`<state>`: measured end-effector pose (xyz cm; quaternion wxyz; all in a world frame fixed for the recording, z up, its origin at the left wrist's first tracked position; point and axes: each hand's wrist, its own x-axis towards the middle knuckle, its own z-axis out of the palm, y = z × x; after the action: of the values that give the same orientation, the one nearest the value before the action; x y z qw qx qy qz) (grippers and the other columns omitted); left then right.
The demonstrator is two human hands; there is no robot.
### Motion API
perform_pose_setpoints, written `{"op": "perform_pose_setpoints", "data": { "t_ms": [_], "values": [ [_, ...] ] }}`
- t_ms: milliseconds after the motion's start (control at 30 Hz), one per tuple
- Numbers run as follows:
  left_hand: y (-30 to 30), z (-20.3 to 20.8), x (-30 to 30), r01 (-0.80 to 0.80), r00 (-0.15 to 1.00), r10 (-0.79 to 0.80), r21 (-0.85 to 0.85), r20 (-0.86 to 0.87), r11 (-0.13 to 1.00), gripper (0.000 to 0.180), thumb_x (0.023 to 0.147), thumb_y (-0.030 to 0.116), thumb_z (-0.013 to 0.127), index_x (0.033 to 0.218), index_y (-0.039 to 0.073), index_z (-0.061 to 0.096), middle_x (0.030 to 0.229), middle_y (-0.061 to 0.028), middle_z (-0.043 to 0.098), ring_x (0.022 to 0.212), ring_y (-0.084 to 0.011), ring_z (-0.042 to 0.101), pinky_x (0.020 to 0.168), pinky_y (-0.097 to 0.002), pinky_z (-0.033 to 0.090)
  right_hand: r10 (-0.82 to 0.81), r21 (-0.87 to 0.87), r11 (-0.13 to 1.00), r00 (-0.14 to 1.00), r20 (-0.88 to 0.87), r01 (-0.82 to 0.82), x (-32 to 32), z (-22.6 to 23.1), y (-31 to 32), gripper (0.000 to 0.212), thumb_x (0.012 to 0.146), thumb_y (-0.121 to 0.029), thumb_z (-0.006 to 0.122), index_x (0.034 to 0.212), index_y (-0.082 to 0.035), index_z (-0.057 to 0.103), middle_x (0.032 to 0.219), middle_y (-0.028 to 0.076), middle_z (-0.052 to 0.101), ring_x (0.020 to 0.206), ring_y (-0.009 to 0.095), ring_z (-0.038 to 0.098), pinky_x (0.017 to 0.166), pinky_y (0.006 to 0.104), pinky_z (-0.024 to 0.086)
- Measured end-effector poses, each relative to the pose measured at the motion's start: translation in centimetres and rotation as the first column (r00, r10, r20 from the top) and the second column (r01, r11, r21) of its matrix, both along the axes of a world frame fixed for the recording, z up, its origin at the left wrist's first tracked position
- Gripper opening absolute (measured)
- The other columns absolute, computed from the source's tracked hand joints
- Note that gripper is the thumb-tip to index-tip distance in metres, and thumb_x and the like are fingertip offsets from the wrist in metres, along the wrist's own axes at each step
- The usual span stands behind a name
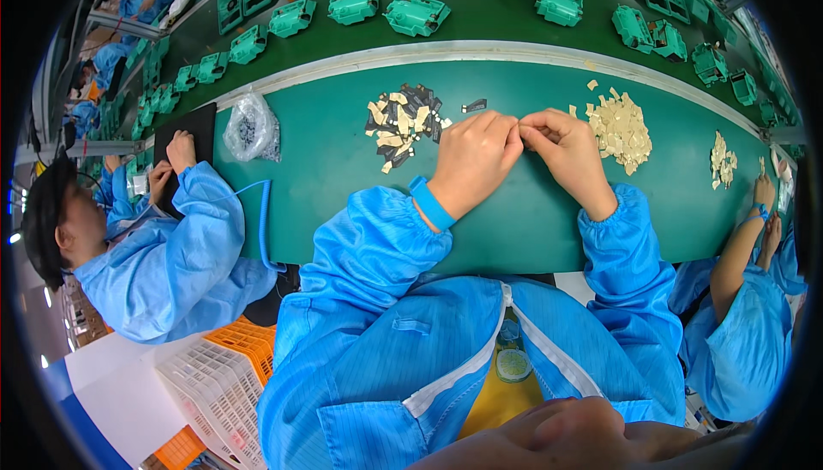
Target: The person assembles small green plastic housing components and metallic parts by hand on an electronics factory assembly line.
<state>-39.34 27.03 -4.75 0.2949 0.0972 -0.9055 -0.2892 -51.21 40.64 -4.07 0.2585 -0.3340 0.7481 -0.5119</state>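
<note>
Two bare hands, fingertips meeting over the table, mid-bench. Left hand (474, 157): fingers curled, tips bunched toward the right hand's; thumb mostly hidden. Right hand (561, 149): thumb and index bent in, tips close together. Can't tell if either pinch is fully closed or has hold of a piece; contact spot too small and covered.

Near left hand: loose black piece (473, 106) lying just beyond it; mixed pile (403, 123) of small black and cream pieces to its left, on the table. Near right hand: bigger cream pile (619, 131) just to its right, also on the table, couple of strays at its edge.

Left wrist has blue band (431, 203); both sleeves blue, elasticated cuffs. Green tabletop (523, 230) under everything. Farther left: clear plastic bag (252, 127), small contents, unclear; blue cord (265, 226) below it. Far right: smaller cream pile (723, 161). Across the pale rail (480, 47), teal housings (417, 14) in rows. Co-workers in blue either side: left co-worker (171, 251) at black mat (203, 131), right co-worker (741, 346) at table's end.
</note>
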Motion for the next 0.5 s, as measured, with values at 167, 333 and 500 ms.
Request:
{"op": "perform_pose_setpoints", "data": {
  "t_ms": [167, 333, 500],
  "values": [
    [0.0, -0.1, 0.0, -0.002, 1.000, 0.002, 0.038, -0.014, 0.999, 0.007, 0.085, 0.007, 0.072, 0.090, 0.003, 0.073, 0.081, -0.0105, 0.071, 0.066, -0.0294, 0.069, 0.060, -0.0399, 0.055, 0.015, -0.031, 0.999, 0.992, 0.123, -0.012, -0.3, -0.5, 0.2, 0.015, 0.094, -0.007, 0.071, 0.105, 0.004, 0.074, 0.091, 0.008, 0.075, 0.078, 0.014, 0.070, 0.072, 0.0274, 0.057],
    [-0.2, -0.1, 0.1, -0.021, 1.000, 0.020, 0.106, 0.004, 0.994, 0.008, 0.086, 0.007, 0.073, 0.093, 0.003, 0.074, 0.081, -0.0112, 0.071, 0.063, -0.0251, 0.068, 0.058, -0.0370, 0.054, 0.052, -0.021, 0.999, 0.946, 0.321, -0.048, -1.6, -0.1, 0.5, 0.017, 0.096, -0.009, 0.071, 0.106, 0.005, 0.074, 0.092, 0.007, 0.075, 0.080, 0.012, 0.069, 0.073, 0.0264, 0.057],
    [0.0, 0.4, -0.2, -0.047, 0.999, 0.045, 0.152, 0.017, 0.987, 0.007, 0.086, 0.007, 0.072, 0.092, 0.003, 0.073, 0.078, -0.0118, 0.069, 0.061, -0.0239, 0.066, 0.057, -0.0369, 0.054, 0.041, -0.051, 0.998, 0.925, 0.379, -0.024, -3.0, 0.8, 1.4, 0.016, 0.094, -0.009, 0.073, 0.104, 0.003, 0.075, 0.087, 0.005, 0.073, 0.077, 0.010, 0.066, 0.073, 0.0259, 0.055]
  ]
}}
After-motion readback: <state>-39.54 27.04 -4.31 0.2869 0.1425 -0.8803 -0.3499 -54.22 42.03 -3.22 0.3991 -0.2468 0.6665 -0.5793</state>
